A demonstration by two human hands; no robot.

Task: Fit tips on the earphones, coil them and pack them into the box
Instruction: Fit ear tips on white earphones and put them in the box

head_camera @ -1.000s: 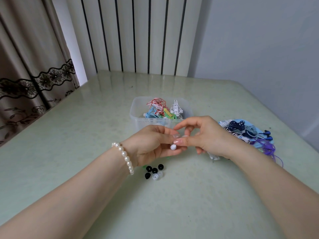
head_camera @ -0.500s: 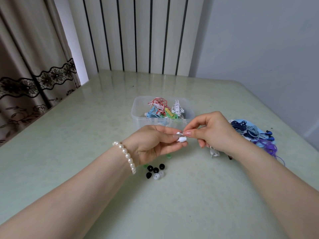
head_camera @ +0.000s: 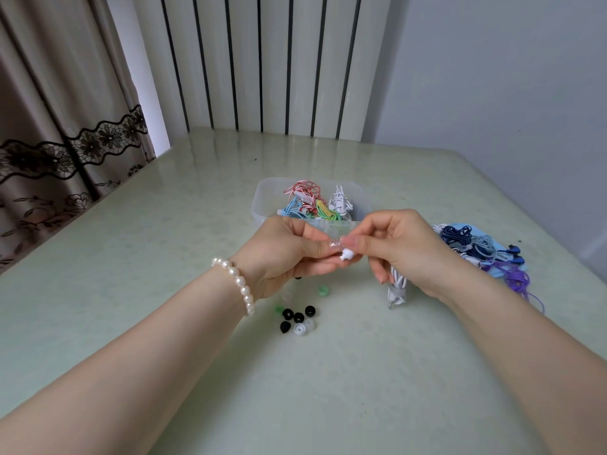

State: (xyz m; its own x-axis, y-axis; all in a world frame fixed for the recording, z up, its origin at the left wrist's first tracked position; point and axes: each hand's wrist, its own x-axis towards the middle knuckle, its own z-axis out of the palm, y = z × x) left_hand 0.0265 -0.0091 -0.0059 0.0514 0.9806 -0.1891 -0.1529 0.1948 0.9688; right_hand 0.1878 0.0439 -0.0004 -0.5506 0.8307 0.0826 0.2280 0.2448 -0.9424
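Note:
My left hand (head_camera: 285, 254) and my right hand (head_camera: 407, 251) meet fingertip to fingertip above the table, both pinching a small white earbud (head_camera: 347, 254). The white earphone cable (head_camera: 396, 287) is bundled in my right palm, and its plug hangs down near the table. Loose ear tips (head_camera: 297, 318), black, clear and green, lie on the table below my left hand. Behind my hands stands a clear plastic box (head_camera: 262, 201) holding several coiled coloured earphones (head_camera: 308, 201).
A heap of dark blue, grey and purple earphones (head_camera: 483, 254) lies at the right on the pale green table (head_camera: 164, 257). A curtain hangs at the left, a striped panel and a grey wall stand behind the table.
Both hands have risen slightly toward the box. The white piece between the fingertips has turned and now sits between both thumbs and forefingers.

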